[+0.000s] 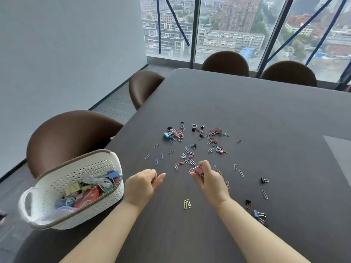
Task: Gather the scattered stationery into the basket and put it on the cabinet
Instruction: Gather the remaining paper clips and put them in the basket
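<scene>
Dark table (pixel 247 111), pink binder clip (pixel 199 170) pinched in fingers (pixel 204 165) of right hand (pixel 211 181)

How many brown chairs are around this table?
4 brown chairs: one beside the white basket, one further along that left side, two at the far end by the window. Another may be cut off at the right edge.

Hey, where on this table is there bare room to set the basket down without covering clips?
The far half of the table, between the scattered clips and the window-side chairs, is bare. So is the near strip between the forearms, except two paper clips. Crowded: just ahead of the right hand, which pinches a pink binder clip, and right of that forearm.
</scene>
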Available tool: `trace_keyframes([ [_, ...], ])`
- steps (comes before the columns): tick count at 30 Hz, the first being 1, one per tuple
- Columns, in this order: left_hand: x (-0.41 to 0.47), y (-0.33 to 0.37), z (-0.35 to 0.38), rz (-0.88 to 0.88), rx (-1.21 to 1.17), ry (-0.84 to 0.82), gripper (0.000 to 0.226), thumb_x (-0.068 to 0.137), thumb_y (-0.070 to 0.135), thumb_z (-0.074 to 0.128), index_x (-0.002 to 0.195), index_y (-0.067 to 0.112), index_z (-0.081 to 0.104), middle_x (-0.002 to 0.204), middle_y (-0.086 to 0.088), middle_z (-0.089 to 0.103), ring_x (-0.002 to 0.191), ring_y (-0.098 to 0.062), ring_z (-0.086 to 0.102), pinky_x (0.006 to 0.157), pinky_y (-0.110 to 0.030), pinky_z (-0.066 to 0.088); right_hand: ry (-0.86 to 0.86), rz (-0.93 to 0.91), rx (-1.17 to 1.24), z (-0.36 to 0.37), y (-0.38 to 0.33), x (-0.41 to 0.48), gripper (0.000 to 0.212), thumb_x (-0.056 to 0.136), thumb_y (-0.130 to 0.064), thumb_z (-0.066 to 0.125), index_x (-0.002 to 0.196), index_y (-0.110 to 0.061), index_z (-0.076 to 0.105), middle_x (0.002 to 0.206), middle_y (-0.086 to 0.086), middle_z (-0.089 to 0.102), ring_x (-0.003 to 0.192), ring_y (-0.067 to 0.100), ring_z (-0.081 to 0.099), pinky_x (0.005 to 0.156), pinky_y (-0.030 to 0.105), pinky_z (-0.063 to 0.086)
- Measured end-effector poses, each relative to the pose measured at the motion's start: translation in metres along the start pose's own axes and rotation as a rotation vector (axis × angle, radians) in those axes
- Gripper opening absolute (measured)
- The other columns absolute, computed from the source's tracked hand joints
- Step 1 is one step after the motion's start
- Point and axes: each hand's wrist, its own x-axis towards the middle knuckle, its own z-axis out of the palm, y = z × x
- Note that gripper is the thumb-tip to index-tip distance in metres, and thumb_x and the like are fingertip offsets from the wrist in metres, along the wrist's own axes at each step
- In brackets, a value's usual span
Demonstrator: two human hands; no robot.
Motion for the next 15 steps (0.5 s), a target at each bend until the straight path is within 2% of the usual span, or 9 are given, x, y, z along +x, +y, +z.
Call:
trace_keyframes([
  [1, 0.0, -0.017, -0.019, -0.005, 0.01, 0.038, 0.066, 0.092, 0.06, 0.022, 0.05, 0.014, 0.042, 0.043, 0.001, 0.044, 0.036, -0.02, 0.043, 0.038, -0.019, 0.026, 0.0, -0.037, 0.019, 0.01, -0.021, 0.004, 0.024, 0.09, -0.034, 0.055, 0.101, -0.018, 0.042, 0.078, 0.001, 0.061, 0.068, 0.029, 0.049, 0.066, 0.036, 0.045],
  [3, -0.004, -0.055, -0.058, -0.035, 0.05, 0.089, 0.065, 0.091, 0.06, 0.023, 0.05, 0.013, 0.043, 0.043, 0.001, 0.045, 0.036, -0.019, 0.041, 0.037, -0.017, 0.02, -0.024, -0.105, 0.052, 0.034, -0.063, 0.011, 0.025, 0.089, -0.035, 0.055, 0.102, -0.018, 0.042, 0.083, 0.004, 0.067, 0.072, 0.031, 0.055, 0.068, 0.036, 0.046],
  [6, -0.014, -0.113, -0.108, -0.126, 0.092, 0.089, 0.064, 0.09, 0.063, 0.022, 0.053, 0.016, 0.046, 0.046, 0.005, 0.044, 0.037, -0.012, 0.035, 0.039, -0.01, 0.014, -0.085, -0.205, 0.022, 0.08, -0.124, 0.019, 0.025, 0.09, -0.036, 0.053, 0.098, -0.029, 0.031, 0.089, 0.006, 0.069, 0.076, 0.034, 0.059, 0.065, 0.034, 0.043],
  [9, -0.021, -0.164, -0.128, -0.189, 0.117, -0.027, 0.056, 0.086, 0.065, 0.03, 0.061, 0.019, 0.051, 0.055, 0.006, 0.051, 0.047, -0.013, 0.046, 0.041, -0.019, 0.03, -0.168, -0.235, -0.042, 0.126, -0.17, 0.025, 0.025, 0.092, -0.033, 0.05, 0.113, -0.026, 0.039, 0.103, 0.007, 0.066, 0.088, 0.034, 0.06, 0.065, 0.033, 0.04],
  [11, -0.024, -0.188, -0.13, -0.249, 0.113, -0.22, 0.044, 0.089, 0.057, 0.04, 0.08, 0.021, 0.064, 0.079, 0.002, 0.064, 0.07, -0.015, 0.058, 0.059, -0.029, 0.045, -0.244, -0.209, -0.116, 0.15, -0.185, 0.027, 0.037, 0.092, -0.032, 0.048, 0.127, -0.025, 0.04, 0.122, 0.004, 0.057, 0.105, 0.028, 0.054, 0.078, 0.034, 0.045],
  [12, -0.024, -0.196, -0.129, -0.257, 0.104, -0.303, 0.038, 0.091, 0.051, 0.042, 0.092, 0.022, 0.067, 0.093, 0.003, 0.066, 0.085, -0.014, 0.058, 0.072, -0.03, 0.047, -0.288, -0.2, -0.165, 0.156, -0.186, 0.027, 0.041, 0.092, -0.033, 0.048, 0.131, -0.028, 0.038, 0.129, 0.002, 0.051, 0.113, 0.026, 0.048, 0.086, 0.035, 0.044],
  [14, -0.026, -0.207, -0.129, -0.218, 0.098, -0.391, 0.035, 0.093, 0.044, 0.042, 0.108, 0.025, 0.066, 0.111, 0.007, 0.062, 0.106, -0.013, 0.051, 0.091, -0.029, 0.041, -0.331, -0.204, -0.245, 0.163, -0.187, 0.025, 0.045, 0.091, -0.036, 0.049, 0.134, -0.034, 0.037, 0.133, -0.001, 0.044, 0.119, 0.022, 0.039, 0.095, 0.035, 0.041],
  [15, -0.026, -0.208, -0.13, -0.199, 0.114, -0.399, 0.035, 0.094, 0.044, 0.042, 0.11, 0.024, 0.065, 0.114, 0.008, 0.06, 0.11, -0.013, 0.048, 0.093, -0.029, 0.039, -0.33, -0.211, -0.249, 0.163, -0.186, 0.024, 0.043, 0.091, -0.037, 0.049, 0.133, -0.034, 0.039, 0.132, -0.002, 0.045, 0.119, 0.021, 0.038, 0.096, 0.034, 0.04],
])
